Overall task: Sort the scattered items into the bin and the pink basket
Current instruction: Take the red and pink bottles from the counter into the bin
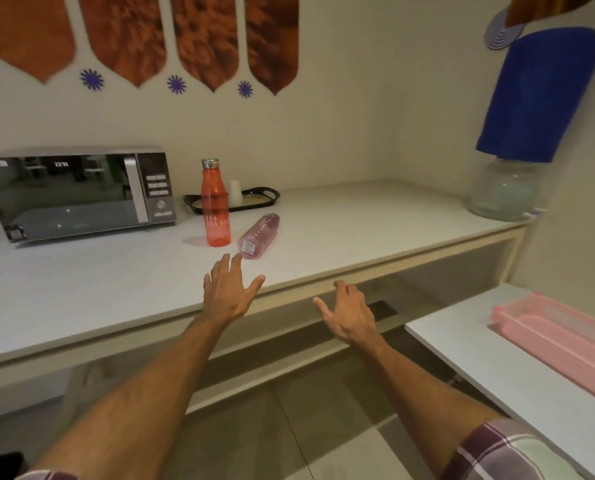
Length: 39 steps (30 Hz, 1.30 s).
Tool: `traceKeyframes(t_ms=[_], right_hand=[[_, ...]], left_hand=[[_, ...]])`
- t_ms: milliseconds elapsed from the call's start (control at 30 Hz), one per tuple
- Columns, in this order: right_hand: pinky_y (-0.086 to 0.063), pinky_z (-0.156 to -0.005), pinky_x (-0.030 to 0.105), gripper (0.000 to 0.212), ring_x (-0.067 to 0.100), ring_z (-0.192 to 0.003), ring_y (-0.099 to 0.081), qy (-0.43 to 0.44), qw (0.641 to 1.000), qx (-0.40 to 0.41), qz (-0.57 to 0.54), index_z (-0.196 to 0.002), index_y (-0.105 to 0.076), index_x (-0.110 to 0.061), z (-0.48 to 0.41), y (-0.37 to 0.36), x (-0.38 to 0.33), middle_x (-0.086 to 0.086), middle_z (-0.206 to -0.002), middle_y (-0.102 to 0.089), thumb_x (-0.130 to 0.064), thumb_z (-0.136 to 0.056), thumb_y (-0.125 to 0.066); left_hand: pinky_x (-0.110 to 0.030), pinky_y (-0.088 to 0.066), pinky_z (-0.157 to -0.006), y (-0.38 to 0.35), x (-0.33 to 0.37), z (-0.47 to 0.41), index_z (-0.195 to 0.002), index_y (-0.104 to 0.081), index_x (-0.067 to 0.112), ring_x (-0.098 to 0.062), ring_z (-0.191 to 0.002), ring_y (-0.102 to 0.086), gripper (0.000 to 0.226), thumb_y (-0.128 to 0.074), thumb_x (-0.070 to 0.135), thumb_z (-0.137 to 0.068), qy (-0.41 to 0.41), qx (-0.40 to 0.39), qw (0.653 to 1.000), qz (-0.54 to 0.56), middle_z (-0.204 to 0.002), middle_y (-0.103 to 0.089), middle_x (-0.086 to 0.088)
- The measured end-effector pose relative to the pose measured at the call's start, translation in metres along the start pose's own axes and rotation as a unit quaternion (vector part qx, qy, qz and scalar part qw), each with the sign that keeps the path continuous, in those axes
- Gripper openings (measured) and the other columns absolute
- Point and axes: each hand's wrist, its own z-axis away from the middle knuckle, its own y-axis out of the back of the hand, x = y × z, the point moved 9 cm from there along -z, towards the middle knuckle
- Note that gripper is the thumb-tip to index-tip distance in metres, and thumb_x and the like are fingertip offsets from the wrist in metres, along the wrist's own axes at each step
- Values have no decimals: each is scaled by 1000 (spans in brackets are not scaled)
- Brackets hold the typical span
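Head view, left hand [227, 292] spread and empty above the counter [358, 216], fingertips just short of a pink bottle [258, 236] lying on its side, red bottle [215, 204] upright beside it, right hand [349, 315] relaxed and empty off the counter edge, pink basket [559, 336] on a lower table [479, 358] at right

Left hand [227, 292] spread near lying pink bottle [258, 236]; red bottle [215, 204] upright.

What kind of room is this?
Probably a small pantry or kitchenette, though I cannot be sure. A microwave oven stands on the white counter, a black serving tray with a white cup lies beside it, and a large clear jar sits under a blue cloth.
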Motion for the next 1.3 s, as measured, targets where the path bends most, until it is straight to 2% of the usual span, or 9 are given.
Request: traceKeyframes(t_ms=[200, 333, 567, 733, 833, 1000, 1167, 1300], right_hand=[[-42, -100, 46, 70, 31, -130, -42, 32, 999, 3, -15, -144, -30, -15, -101, -17, -38, 15, -145, -39, -62, -93, -40], [-43, -96, 48, 71, 33, -127, -43, 29, 999, -8, -36, -143, -29, -14, -157, -31, -56, 15, -143, -39, -63, -92, -40], [-43, -96, 51, 74, 37, -126, -44, 24, 996, -40, -78, -142, -29, -13, -248, -61, -86, 18, -141, -39, -63, -90, -43], [-41, -104, 50, 82, 36, -130, -40, 7, 988, -88, -129, -149, -19, -16, -315, -92, -106, 17, -144, -34, -61, -88, -51], [-40, -105, 50, 87, 36, -131, -38, -6, 985, -107, -134, -151, -14, -17, -352, -115, -114, 16, -148, -30, -62, -87, -53], [-45, -99, 47, 90, 40, -129, -40, -29, 984, -134, -112, -150, -11, -23, -409, -157, -123, 17, -152, -19, -70, -84, -49], [-48, -90, 43, 89, 38, -119, -46, -38, 978, -160, -130, -146, -11, -26, -443, -190, -128, 17, -146, -27, -63, -80, -59], [-49, -85, 40, 89, 35, -114, -48, -30, 972, -177, -151, -145, -11, -27, -458, -200, -134, 16, -141, -29, -54, -80, -65]], left_hand=[[-52, -23, -117, 6, -30, -77, -148, -25, 20, -31, -144, -25, 71, -49, 55, -91, 21, 25, 999, -2, -156, -27, -11], [-52, -18, -119, 2, -53, -121, -151, -20, 17, -31, -147, -18, 77, -46, 58, -91, 59, 22, 998, -16, -160, -18, -12], [-52, -21, -118, -21, -72, -185, -151, -21, 18, -31, -145, -24, 79, -49, 59, -89, 86, 37, 996, -3, -157, -24, -12], [-53, -39, -107, -34, -86, -232, -143, -33, 15, -31, -128, -45, 74, -57, 56, -86, 110, 64, 992, 12, -139, -44, -13], [-53, -40, -106, -44, -98, -260, -144, -29, 15, -31, -128, -46, 77, -60, 54, -85, 135, 78, 987, 33, -140, -44, -11], [-57, -35, -109, -52, -122, -306, -150, -12, 17, -38, -135, -38, 94, -68, 48, -82, 217, 133, 960, 120, -151, -31, -14], [-59, -36, -107, -53, -146, -329, -148, -8, 20, -40, -132, -39, 113, -81, 50, -67, 301, 205, 916, 168, -147, -34, -16], [-58, -36, -106, -57, -155, -339, -145, -13, 23, -39, -130, -42, 106, -83, 42, -68, 316, 247, 897, 186, -144, -37, -13]])
